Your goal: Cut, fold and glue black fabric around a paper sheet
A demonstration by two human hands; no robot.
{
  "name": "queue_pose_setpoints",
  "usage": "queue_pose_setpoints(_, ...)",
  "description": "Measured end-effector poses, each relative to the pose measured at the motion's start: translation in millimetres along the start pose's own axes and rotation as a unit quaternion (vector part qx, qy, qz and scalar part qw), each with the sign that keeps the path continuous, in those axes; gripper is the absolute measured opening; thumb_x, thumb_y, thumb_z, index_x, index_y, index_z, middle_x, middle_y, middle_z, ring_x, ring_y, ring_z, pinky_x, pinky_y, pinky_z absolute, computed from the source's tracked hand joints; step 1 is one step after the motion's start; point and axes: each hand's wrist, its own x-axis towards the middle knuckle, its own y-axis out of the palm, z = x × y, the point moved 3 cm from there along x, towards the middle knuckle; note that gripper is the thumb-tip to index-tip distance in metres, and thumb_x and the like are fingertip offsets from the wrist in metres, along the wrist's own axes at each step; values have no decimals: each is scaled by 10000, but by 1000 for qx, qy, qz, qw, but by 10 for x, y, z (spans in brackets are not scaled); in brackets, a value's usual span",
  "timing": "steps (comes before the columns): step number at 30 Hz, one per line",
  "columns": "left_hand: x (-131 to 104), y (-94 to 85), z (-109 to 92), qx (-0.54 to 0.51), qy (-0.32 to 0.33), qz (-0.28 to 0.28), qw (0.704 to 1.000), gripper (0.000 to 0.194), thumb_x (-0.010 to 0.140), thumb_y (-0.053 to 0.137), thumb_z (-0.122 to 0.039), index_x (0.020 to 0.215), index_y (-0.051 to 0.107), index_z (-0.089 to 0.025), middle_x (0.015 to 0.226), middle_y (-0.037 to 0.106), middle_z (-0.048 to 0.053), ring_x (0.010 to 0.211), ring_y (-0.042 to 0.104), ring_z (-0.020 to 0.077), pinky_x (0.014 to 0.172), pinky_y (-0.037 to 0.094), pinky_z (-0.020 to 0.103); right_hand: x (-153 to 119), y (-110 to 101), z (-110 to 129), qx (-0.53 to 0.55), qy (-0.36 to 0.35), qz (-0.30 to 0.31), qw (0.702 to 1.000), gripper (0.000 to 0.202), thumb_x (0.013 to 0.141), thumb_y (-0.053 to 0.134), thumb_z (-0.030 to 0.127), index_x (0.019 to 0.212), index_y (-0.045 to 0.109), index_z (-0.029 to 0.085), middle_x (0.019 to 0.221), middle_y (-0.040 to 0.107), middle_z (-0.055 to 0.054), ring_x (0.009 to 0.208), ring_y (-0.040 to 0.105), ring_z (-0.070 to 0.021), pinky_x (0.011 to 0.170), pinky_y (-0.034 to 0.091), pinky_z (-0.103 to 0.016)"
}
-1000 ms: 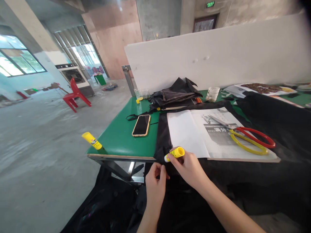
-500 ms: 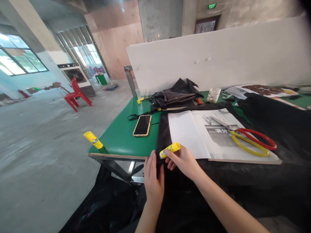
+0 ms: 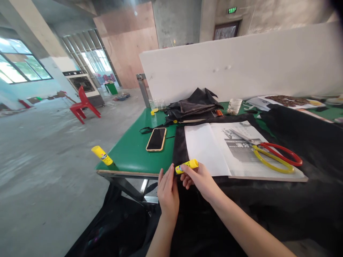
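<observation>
My right hand (image 3: pixel 201 181) is closed around a yellow glue stick (image 3: pixel 187 166), which it holds tilted over the front left edge of a black sheet (image 3: pixel 179 144). Close beside the stick's lower end, my left hand (image 3: pixel 168 198) rests at the sheet's edge, its fingers stretched out and holding nothing visible. An open book (image 3: pixel 202 148) lies on the black material. Large scissors (image 3: pixel 277 157) with one red and one yellow handle lie across the book's right page. Another yellow glue stick (image 3: pixel 103 156) stands on the table's left corner.
On the green table (image 3: pixel 131 151) lies a phone (image 3: pixel 156 139). Behind it are a crumpled black heap (image 3: pixel 194 103), a clear cup (image 3: pixel 235 106) and a white board (image 3: pixel 230 71). More black material (image 3: pixel 302 132) spreads at right. A red chair (image 3: pixel 84 103) stands on the floor.
The left hand's fingers have shifted slightly up along the sheet's edge, closer to the glue stick. The right hand keeps its hold, with the stick tilted a little flatter.
</observation>
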Motion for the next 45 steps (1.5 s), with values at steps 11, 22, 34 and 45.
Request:
queue_pose_setpoints(11,-6,73,6,16,-63,-23,998,465,868,434,-80,1305,437,-239,1192,607,51,1128,546,186,1015,401,432,-37,-16,-81,132,47,-39,989,248,726,663,338,796,598,109,604,638,-38,517,610,-115,524,548,-228)
queue_pose_setpoints(22,-1,78,52,9,-136,-36,990,331,857,490,-166,1167,584,-233,1069,669,54,1090,568,230,927,478,430,9,-40,-138,202,55,-43,977,246,734,670,327,803,590,105,635,650,-60,556,629,-129,542,557,-228)
queue_pose_setpoints(34,44,55,55,22,-144,-31,989,230,827,544,-196,1023,662,-217,951,705,46,999,608,230,839,511,408,-11,-1,-120,280,66,-85,954,226,704,698,287,795,574,122,618,645,-52,545,626,-131,547,564,-230)
queue_pose_setpoints(45,53,34,1,18,-131,5,991,314,836,541,-215,1146,593,-212,1046,675,65,1054,577,230,932,450,418,-73,-671,535,294,-141,-135,936,284,738,633,416,681,463,197,482,431,75,397,405,-51,356,347,-153)
